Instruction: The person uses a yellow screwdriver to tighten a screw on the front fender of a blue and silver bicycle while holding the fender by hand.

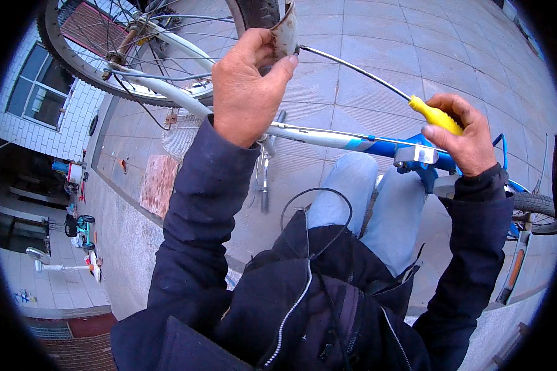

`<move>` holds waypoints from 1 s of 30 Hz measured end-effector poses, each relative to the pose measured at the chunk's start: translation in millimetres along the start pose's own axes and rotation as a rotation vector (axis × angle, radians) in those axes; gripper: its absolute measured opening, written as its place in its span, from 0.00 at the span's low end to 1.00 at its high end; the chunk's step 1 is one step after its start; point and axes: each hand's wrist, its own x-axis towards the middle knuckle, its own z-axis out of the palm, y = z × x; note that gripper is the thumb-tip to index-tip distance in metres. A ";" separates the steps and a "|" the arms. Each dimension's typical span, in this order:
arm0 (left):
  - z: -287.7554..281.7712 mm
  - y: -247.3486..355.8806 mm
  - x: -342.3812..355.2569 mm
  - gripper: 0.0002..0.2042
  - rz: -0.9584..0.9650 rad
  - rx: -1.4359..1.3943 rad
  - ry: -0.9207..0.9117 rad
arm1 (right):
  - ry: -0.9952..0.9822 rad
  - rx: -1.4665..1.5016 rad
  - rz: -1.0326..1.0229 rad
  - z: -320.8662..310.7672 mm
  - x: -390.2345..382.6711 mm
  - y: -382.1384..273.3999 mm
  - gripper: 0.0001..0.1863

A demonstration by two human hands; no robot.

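My left hand [244, 93] pinches a white, rust-spotted curved metal piece, likely a mudguard [286, 34], between thumb and fingers, close to a dark tyre [258, 13]. My right hand [467, 139] is wrapped round the yellow handle of a screwdriver [436, 116]. Its long thin shaft runs up and left, and the tip meets the lower edge of the white piece by my left thumb. Below my hands lies a bicycle with a white and blue frame [377, 146]. Its spoked wheel [161, 52] is at upper left.
Another bicycle wheel [538, 204] is at the right edge. Over my jeans-clad knees hangs a dark cord loop [349, 216]. A reddish stone slab [159, 182] lies on the paving at left. Farther left are a turquoise wheeled toy [83, 232] and a tiled building wall [68, 133].
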 end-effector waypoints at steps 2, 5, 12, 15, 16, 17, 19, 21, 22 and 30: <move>0.9 -1.3 0.8 0.12 -0.003 -0.032 -0.013 | 0.064 -0.067 -0.042 3.7 -1.7 0.1 0.18; -0.1 2.5 0.8 0.12 -0.007 -0.032 -0.008 | 0.185 -0.114 -0.089 7.6 -1.4 0.9 0.15; 0.2 -2.8 1.1 0.12 -0.008 -0.026 -0.011 | 0.173 -0.058 -0.050 -0.5 3.0 3.2 0.17; -0.9 -2.0 0.3 0.12 -0.007 -0.010 -0.007 | 0.041 0.007 0.106 -7.4 4.4 -0.9 0.21; -1.0 -1.0 0.0 0.12 -0.010 -0.005 -0.008 | -0.005 0.020 0.154 -8.9 5.5 -0.9 0.23; -1.3 -0.1 0.0 0.11 -0.013 0.000 -0.007 | -0.051 0.058 0.219 -10.5 7.8 0.7 0.24; 0.0 1.7 0.4 0.11 -0.035 -0.034 -0.017 | -0.009 0.040 0.080 -5.8 2.7 0.6 0.24; -1.0 2.9 0.1 0.11 -0.047 -0.042 -0.026 | 0.022 0.015 0.021 -3.4 -1.8 -1.8 0.25; -2.0 3.6 -0.1 0.11 -0.045 -0.034 -0.031 | 0.017 -0.001 0.029 -3.1 -1.5 -1.3 0.24; -9.7 2.9 3.4 0.14 -0.030 -0.015 -0.115 | 0.230 -0.069 0.064 5.0 3.1 9.5 0.18</move>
